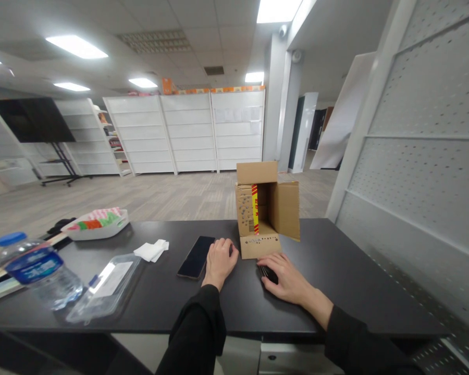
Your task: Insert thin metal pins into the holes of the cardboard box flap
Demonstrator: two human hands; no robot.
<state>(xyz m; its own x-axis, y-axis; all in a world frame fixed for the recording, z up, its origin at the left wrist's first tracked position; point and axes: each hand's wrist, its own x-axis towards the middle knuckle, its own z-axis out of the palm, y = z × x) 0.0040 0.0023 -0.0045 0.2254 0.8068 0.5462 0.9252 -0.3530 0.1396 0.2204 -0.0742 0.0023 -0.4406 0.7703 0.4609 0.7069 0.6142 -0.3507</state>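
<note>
A cardboard box (pixel 245 211) lies on the black table (pixel 305 317) with its opening toward me and its flaps spread. Yellow and red tape runs along its left flap. Just in front of its lower flap, my right hand (pixel 285 278) is curled over a small black rounded object (pixel 270 274), mostly hidden under the palm. To the left, my left hand (pixel 220 259) rests on the table with its fingers curled round something small and dark, which I cannot make out. A dark smartphone (pixel 196 258) lies flat beside that hand.
Left on the table are a crumpled white tissue (pixel 152 250), a clear plastic case (pixel 107 286), a tilted water bottle (pixel 42 273) and a white basket (pixel 97 232) with colourful packets. A perforated white panel (pixel 422 130) stands along the right side.
</note>
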